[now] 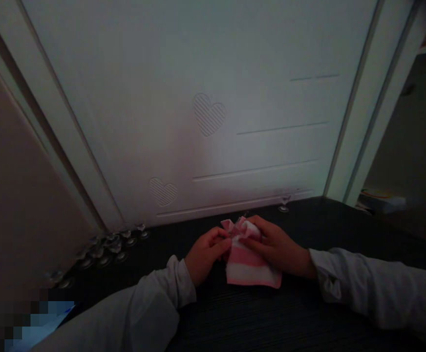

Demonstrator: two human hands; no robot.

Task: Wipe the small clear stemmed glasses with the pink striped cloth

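Note:
A cloth with pink and white stripes (251, 264) is bunched up between my two hands, its lower edge hanging over the dark table. My right hand (281, 247) grips the cloth from the right, fingers behind and thumb in front. At the cloth's left edge, my left hand (206, 252) is closed, thumb and fingers pressed together. What it pinches is hidden in the dim light. A faint clear glint shows at the top of the folds, too unclear to name. Beyond the cloth, a small stemmed glass (284, 203) stands near the white panel.
Several small stemmed glasses (114, 244) cluster at the left back of the black table (213, 318). A white panel with carved hearts (205, 146) rises behind. A bright, partly pixelated flat object (52, 318) lies lower left. Papers (381, 200) lie at the right.

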